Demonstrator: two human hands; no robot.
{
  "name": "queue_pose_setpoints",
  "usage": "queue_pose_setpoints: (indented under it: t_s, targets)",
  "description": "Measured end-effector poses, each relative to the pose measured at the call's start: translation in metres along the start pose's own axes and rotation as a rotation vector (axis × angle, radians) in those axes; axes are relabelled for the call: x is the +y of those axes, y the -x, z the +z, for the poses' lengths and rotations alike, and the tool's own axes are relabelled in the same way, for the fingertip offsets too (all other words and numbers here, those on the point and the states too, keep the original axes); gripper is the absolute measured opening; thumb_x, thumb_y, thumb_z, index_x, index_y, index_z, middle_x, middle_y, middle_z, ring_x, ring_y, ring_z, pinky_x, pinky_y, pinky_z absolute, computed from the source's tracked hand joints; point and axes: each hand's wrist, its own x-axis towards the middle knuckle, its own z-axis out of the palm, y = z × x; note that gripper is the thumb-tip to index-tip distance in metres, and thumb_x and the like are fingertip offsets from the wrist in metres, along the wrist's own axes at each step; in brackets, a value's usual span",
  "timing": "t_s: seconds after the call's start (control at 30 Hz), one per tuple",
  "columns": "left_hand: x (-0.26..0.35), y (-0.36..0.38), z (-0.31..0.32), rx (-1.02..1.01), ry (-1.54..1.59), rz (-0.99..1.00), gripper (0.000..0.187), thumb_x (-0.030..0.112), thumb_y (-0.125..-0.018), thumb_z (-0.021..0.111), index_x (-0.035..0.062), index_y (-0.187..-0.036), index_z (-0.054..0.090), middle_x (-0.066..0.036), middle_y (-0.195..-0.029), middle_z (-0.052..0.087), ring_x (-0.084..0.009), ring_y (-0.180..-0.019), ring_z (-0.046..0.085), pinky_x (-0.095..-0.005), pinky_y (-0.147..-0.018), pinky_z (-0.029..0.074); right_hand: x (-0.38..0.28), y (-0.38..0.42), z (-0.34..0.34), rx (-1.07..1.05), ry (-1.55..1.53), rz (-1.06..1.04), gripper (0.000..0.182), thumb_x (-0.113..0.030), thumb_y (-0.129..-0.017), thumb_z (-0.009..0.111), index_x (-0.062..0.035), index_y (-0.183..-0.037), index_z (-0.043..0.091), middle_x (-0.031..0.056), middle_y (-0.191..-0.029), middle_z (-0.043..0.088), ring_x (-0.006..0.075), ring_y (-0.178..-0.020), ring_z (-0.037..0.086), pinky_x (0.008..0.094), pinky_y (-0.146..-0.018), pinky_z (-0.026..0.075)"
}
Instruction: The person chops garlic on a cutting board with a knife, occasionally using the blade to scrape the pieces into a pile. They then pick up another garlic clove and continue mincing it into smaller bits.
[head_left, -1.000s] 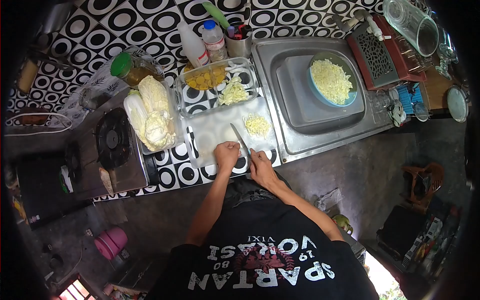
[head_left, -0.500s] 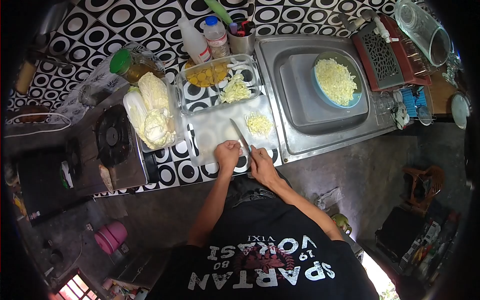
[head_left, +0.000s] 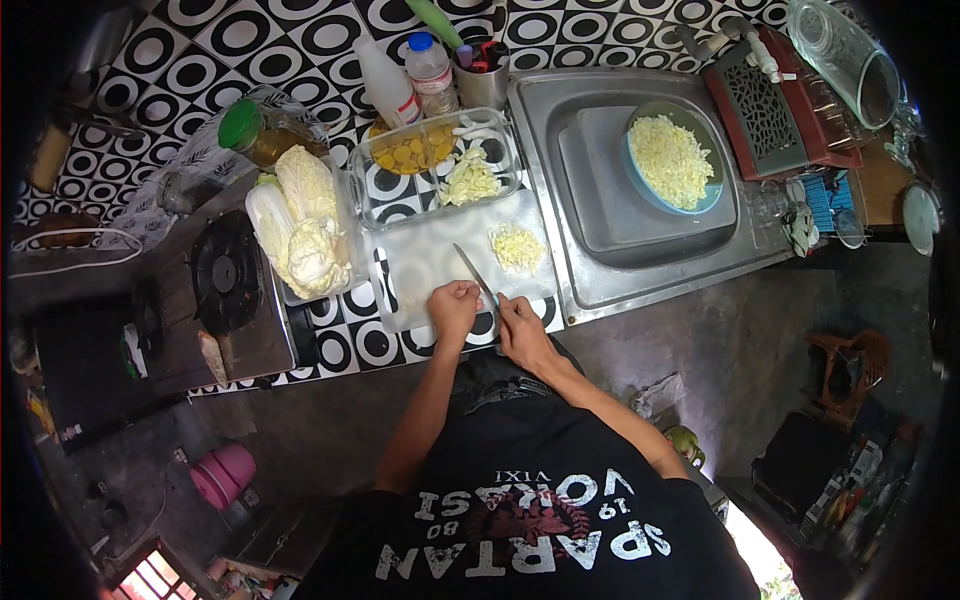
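In the head view my right hand [head_left: 521,328] is wrapped round the handle of a knife [head_left: 473,268], whose blade points up and left over the translucent cutting board [head_left: 420,270]. My left hand [head_left: 455,305] is closed at the board's front edge, just left of the knife; what its fingers hold, if anything, is too small to name. A small pile of chopped cabbage [head_left: 517,248] lies on the board's right part. Behind the board, a clear divided container [head_left: 400,213] holds cut cabbage leaves [head_left: 470,179].
Whole cabbages [head_left: 305,225] sit in a tray at the left, beside a stove [head_left: 225,270]. To the right, a bowl of chopped cabbage [head_left: 672,165] stands in the sink area [head_left: 590,290]. Bottles [head_left: 432,75] and a utensil cup [head_left: 483,85] stand behind.
The knife blade has swung slightly to the left, and my right hand has shifted a little left with it. My left hand has barely moved.
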Motion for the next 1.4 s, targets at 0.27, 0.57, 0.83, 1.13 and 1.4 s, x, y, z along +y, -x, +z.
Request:
queue_pose_setpoints:
  t_s: [0.27,0.57,0.83,1.13,1.4]
  targets:
    - [-0.004,-0.001,0.001,-0.007,0.042,0.032,0.013,-0.002,-0.079,0.058,-0.0108,-0.087,0.063,-0.013,-0.074,0.066,-0.0148,-0.061,0.063,-0.0236,-0.056,0.053,0.002,0.003,0.007,-0.100,0.124,-0.024,0.051,0.008,-0.073,0.053,0.0080,-0.122,0.040,0.0238,-0.099,0.043,0.0420,-0.076,0.057,0.0448,-0.065,0.049]
    - [0.003,0.001,0.001,-0.006,-0.026,0.046,0.014,-0.002,-0.079,0.058,-0.0117,-0.087,0.063,-0.014,-0.074,0.066,-0.0153,-0.061,0.064,-0.0242,-0.058,0.053,0.003,0.003,0.008,-0.124,0.135,-0.015,0.053,0.009,-0.071,0.052,0.0090,-0.122,0.039,0.0230,-0.097,0.040,0.0417,-0.073,0.056,0.0456,-0.064,0.049]
    - [-0.002,-0.005,0.001,-0.025,-0.052,0.042,0.013,-0.001,-0.080,0.059,-0.0118,-0.086,0.063,-0.013,-0.073,0.066,-0.0153,-0.061,0.064,-0.0239,-0.057,0.053,0.006,0.000,0.009,-0.097,0.131,-0.059,0.052,0.010,-0.070,0.052,0.0095,-0.121,0.040,0.0241,-0.094,0.040,0.0399,-0.071,0.055,0.0428,-0.062,0.049]
    - [-0.010,-0.009,0.001,-0.024,-0.024,0.078,0.012,-0.003,-0.080,0.058,-0.0114,-0.086,0.063,-0.012,-0.074,0.065,-0.0145,-0.064,0.064,-0.0250,-0.058,0.054,0.010,-0.016,0.020,-0.135,0.137,0.018,0.056,0.007,-0.068,0.054,0.0070,-0.122,0.038,0.0261,-0.096,0.040,0.0439,-0.068,0.056,0.0461,-0.062,0.050]
    - [-0.002,-0.001,0.005,0.004,-0.028,0.048,0.011,-0.001,-0.081,0.059,-0.0100,-0.085,0.063,-0.012,-0.073,0.066,-0.0149,-0.060,0.064,-0.0241,-0.056,0.053,0.003,-0.002,-0.001,-0.180,0.233,0.046,0.052,0.007,-0.069,0.054,0.0059,-0.119,0.039,0.0254,-0.096,0.041,0.0441,-0.070,0.057,0.0464,-0.062,0.051]
